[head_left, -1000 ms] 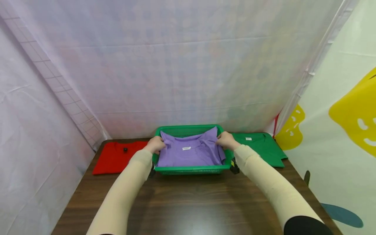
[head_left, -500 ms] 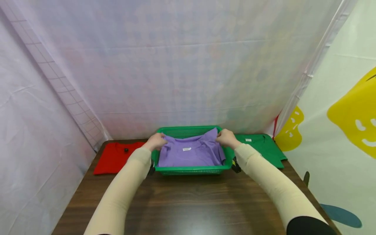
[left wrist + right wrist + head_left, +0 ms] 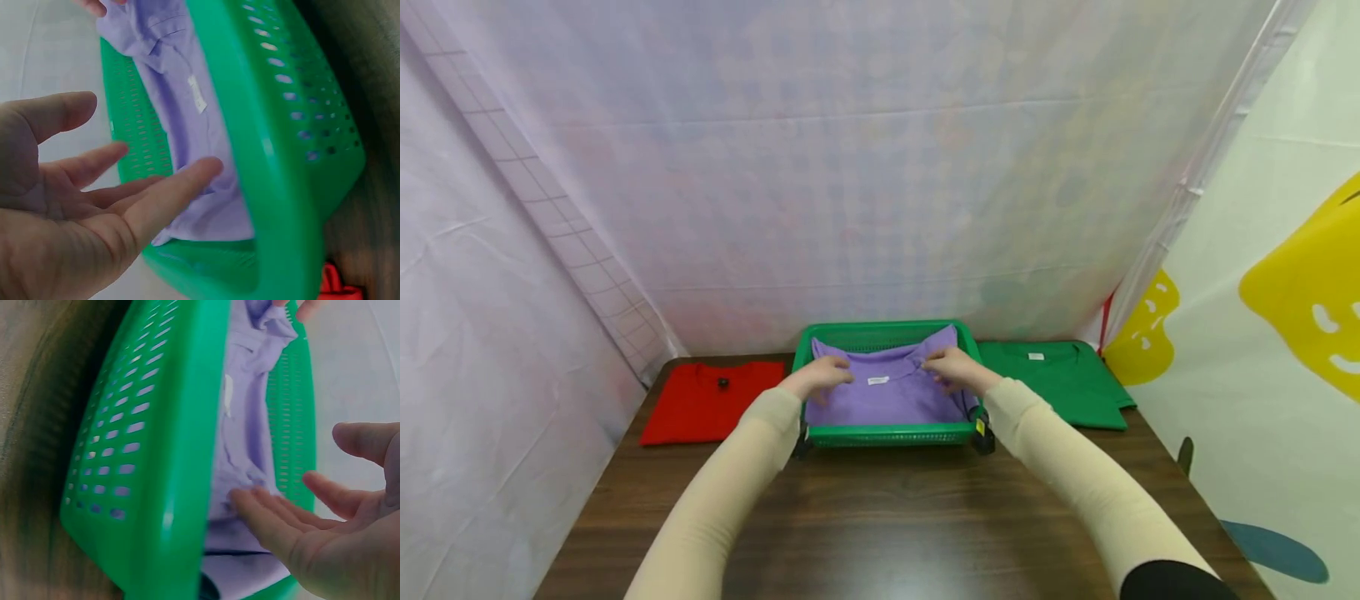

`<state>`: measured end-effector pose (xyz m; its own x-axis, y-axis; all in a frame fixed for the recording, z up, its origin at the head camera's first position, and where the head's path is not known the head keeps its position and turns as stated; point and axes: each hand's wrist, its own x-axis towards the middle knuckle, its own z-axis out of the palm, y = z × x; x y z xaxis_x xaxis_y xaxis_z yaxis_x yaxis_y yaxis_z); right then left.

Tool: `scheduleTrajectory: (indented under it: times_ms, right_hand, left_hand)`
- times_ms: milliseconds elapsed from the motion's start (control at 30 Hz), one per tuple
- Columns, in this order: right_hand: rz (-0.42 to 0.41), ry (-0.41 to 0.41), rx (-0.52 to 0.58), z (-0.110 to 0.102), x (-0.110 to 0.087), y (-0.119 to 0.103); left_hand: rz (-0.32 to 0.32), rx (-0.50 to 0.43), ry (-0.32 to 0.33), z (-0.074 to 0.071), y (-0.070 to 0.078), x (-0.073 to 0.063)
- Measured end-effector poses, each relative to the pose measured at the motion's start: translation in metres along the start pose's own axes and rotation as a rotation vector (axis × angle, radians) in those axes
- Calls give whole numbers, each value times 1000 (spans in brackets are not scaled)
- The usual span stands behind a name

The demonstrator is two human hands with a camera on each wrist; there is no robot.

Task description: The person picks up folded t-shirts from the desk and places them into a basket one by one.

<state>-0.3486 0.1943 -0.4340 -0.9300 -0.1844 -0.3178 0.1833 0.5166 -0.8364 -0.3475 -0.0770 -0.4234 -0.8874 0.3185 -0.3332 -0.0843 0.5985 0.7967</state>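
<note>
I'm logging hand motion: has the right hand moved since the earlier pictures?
Yes: in the head view, the right hand has moved inward from the right rim of the green basket, toward the middle of the purple shirt.

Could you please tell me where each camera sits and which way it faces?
Head: on the head, facing forward and down at the green basket and purple shirt; sleeves, left hand and right hand show.
Left wrist: on that wrist, facing the basket; left hand close, right hand's fingers at the top.
Right wrist: on that wrist, facing the basket; right hand close, left hand's fingers at the top.
Shared: both wrist views show the shirt's white label.
</note>
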Motion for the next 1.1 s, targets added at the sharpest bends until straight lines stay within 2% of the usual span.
scheduleTrajectory:
  times_ms: [267, 400, 600, 900, 1100]
  right_hand:
    - [90, 30, 43, 4, 5, 18]
    - [106, 27, 61, 2, 7, 23]
    - [116, 12, 49, 0, 11, 23]
    - [142, 31, 55, 5, 10, 20]
    - [150, 49, 73, 7, 14, 23]
  left_hand:
    - [-58, 20, 0, 10, -11, -2]
    - [-81, 24, 1, 10, -13, -1]
    - [-115, -23, 6, 7, -16, 2]
    - [-119, -61, -7, 10, -24, 5]
    - [-110, -68, 25, 12, -27, 6]
